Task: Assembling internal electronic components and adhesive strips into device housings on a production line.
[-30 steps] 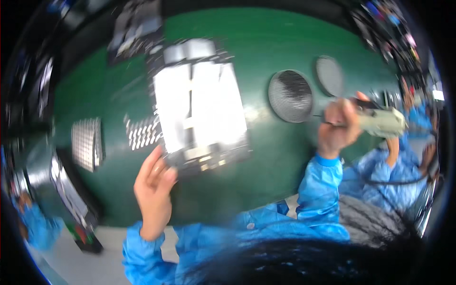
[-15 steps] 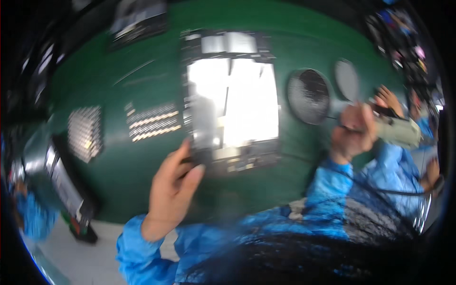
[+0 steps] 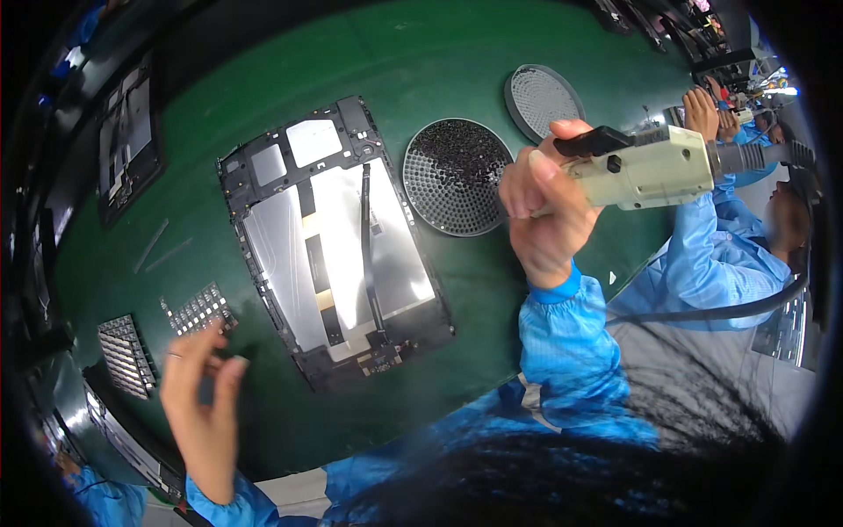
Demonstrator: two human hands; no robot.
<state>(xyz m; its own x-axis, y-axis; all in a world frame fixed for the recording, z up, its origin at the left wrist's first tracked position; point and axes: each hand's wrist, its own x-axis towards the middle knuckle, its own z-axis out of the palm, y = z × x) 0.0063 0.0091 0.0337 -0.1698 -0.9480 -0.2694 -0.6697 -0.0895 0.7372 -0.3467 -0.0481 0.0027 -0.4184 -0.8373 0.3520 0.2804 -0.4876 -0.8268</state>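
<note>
On the green table lies an opened tablet-like device with silvery panels, black edges and a dark flat cable along it. My left hand is to its left, thumb and fingers apart, fingertips at a group of small metal parts set in rows. Whether a fingertip touches one I cannot tell. My right hand grips a pale electric screwdriver with a black lever, held up right of the device. Its tip is hidden by the hand. Just left of that hand, a round dimpled tray holds many tiny black screws.
A second round tray is farther back. Another block of small parts lies at the left, with thin strips beyond. A second opened device is at the far left. A co-worker in blue sits at right, near a thick cable.
The view has turned, so the device appears farther left and tilted. My left hand has gone from the device's near edge to the small parts. The screwdriver now shows sharply in my right hand.
</note>
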